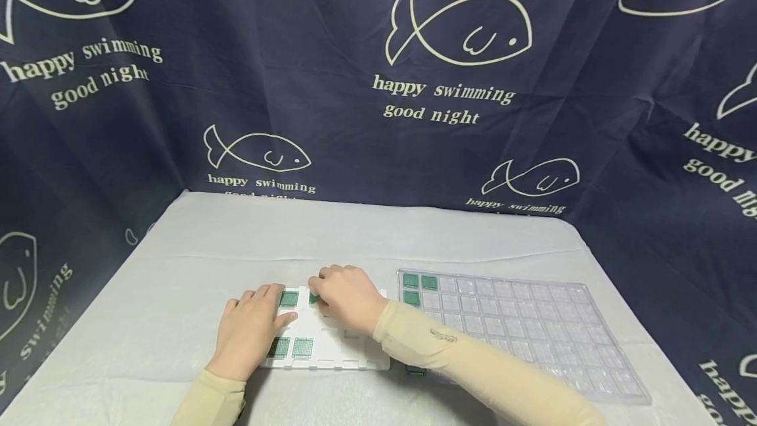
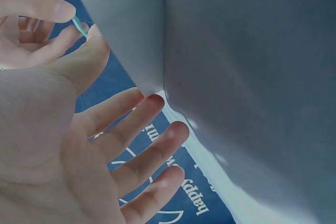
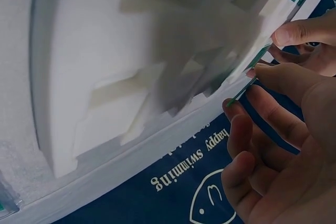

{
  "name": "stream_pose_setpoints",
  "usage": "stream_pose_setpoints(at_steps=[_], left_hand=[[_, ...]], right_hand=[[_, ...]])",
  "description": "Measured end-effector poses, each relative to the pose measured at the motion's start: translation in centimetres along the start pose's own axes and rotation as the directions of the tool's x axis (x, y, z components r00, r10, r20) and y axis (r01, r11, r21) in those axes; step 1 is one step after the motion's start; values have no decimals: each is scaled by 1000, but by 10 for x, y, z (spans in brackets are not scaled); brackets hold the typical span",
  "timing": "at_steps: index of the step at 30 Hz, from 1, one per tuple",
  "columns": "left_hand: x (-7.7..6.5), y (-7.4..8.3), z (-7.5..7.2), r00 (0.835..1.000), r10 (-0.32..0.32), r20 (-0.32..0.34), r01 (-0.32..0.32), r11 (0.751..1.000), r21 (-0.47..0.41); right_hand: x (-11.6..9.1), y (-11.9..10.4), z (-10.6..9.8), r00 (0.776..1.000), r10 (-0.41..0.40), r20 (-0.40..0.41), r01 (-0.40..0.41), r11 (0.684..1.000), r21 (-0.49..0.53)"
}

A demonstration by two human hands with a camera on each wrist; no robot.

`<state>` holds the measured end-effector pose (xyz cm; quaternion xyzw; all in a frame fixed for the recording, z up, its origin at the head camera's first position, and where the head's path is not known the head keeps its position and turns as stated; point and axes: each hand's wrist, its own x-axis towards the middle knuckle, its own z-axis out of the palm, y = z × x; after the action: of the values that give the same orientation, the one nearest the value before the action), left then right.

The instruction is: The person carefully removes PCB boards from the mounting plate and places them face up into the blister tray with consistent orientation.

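A white foam-like tray [image 1: 340,355] with shallow pockets lies on the table. Small square green circuit boards [image 1: 303,347] sit in its left part. My left hand [image 1: 248,327] rests along the tray's left edge, fingers extended and thumb over the surface. At the tray's far edge, my right hand [image 1: 349,294] pinches a green circuit board [image 3: 241,94] between thumb and fingertips. The right wrist view shows that board edge-on, tilted beside the tray; whether it touches the tray I cannot tell. In the left wrist view my left fingers [image 2: 152,145] are spread near the tray's edge.
Right of the white tray lies a clear plastic tray [image 1: 514,291] with many compartments. Several green boards [image 1: 428,282] occupy its left end, and my right forearm crosses over it. A white cloth [image 1: 355,229] covers the table; a dark blue fish-print curtain [image 1: 355,84] hangs behind.
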<state>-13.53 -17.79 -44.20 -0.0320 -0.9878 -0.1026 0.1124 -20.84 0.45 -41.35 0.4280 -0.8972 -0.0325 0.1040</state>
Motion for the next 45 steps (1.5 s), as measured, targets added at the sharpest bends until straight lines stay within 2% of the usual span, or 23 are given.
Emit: stream_pose_setpoints(at_steps=[9,18,26,35,45], left_hand=[[-1,-1,1,1000,-12,15,12,1000,3],[-1,-1,1,999,-23,34,24,1000,-15],[-3,0,-2,1000,-22,12,22,1000,-19],[-3,1,-4,999,-29,36,30,999,-23],[-1,2,-3,999,-20,40,21,999,-27]], right_hand=[[-10,6,-3,1000,17,15,-17,1000,20],[-26,18,-9,999,23,-26,-23,999,33],[-48,35,-9,998,39,-48,-36,998,60],[-74,55,-10,992,82,-93,-75,994,80],[-106,85,-8,992,112,-55,-105,986,129]])
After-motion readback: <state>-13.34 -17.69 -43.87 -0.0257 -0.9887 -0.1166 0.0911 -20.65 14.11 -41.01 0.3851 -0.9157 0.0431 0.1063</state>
